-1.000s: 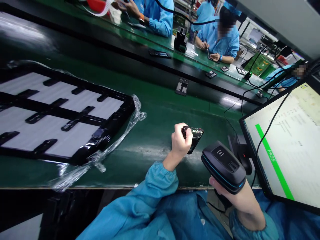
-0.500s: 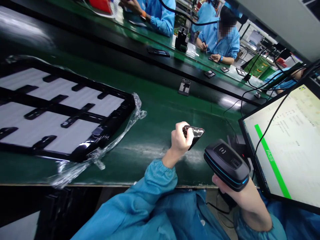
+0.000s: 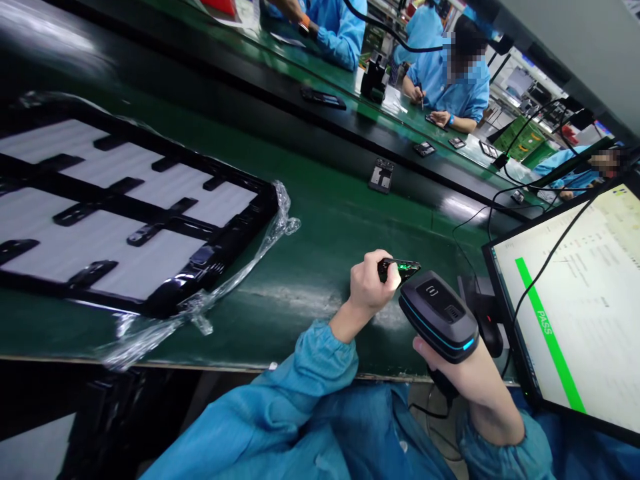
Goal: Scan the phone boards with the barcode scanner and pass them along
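My left hand [image 3: 371,283] is closed on a thin dark phone part [image 3: 406,268], held tilted above the green table [image 3: 320,267]. A green light shows on the part's surface. In my right hand [image 3: 435,360] is a black barcode scanner [image 3: 439,317] with a lit blue stripe; its head points at the phone part and hides most of my fingers. Behind them, another phone part [image 3: 381,175] lies near the far edge of the green surface.
At the left lies a large black tray [image 3: 115,213] with white panels and crumpled plastic film [image 3: 270,233]. A monitor [image 3: 565,300] showing PASS stands at the right, cables in front. Across the line, people in blue [image 3: 463,87] work among more phone parts [image 3: 425,149].
The scanner in my right hand has moved left, nearer the phone part. My left hand has tilted the part, and a green light now falls on it. The view has shifted slightly.
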Available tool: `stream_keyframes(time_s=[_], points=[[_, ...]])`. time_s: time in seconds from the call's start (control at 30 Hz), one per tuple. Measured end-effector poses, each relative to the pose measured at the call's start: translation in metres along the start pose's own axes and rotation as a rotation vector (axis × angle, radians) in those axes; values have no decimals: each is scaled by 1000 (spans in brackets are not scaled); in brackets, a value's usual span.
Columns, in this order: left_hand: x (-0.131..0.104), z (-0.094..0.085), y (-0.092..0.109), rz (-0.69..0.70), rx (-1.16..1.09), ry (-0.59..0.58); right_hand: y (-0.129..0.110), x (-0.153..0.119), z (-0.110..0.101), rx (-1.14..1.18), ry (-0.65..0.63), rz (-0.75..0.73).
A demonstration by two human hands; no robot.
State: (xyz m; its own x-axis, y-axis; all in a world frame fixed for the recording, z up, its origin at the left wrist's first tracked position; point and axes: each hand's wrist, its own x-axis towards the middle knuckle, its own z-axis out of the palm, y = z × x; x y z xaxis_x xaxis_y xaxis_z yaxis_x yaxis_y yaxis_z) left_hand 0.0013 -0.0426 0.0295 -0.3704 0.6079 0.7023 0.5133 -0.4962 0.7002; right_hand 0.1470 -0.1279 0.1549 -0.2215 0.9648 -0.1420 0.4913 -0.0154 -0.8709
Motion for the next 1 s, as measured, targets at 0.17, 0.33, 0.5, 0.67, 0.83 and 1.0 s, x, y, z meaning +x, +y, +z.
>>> stream_keyframes(time_s=[0.17, 0.33, 0.5, 0.67, 0.83, 1.0], points=[[0, 1, -3, -14, -24, -17, -2, 7, 0, 36, -32, -12], [1, 0, -2, -26, -5, -29, -1, 11, 0, 36, -62, -19], [1, -1, -1, -37, 37, -44, 1, 13, 0, 53, -88, -30], [6, -2, -1, -128, -3, -82, 13, 13, -5, 113, -103, 82], [31, 7, -18, -357, -18, -453, 16, 37, -31, 308, -182, 200], [36, 27, -55, -510, -28, -847, 14, 81, -59, 402, -305, 362]])
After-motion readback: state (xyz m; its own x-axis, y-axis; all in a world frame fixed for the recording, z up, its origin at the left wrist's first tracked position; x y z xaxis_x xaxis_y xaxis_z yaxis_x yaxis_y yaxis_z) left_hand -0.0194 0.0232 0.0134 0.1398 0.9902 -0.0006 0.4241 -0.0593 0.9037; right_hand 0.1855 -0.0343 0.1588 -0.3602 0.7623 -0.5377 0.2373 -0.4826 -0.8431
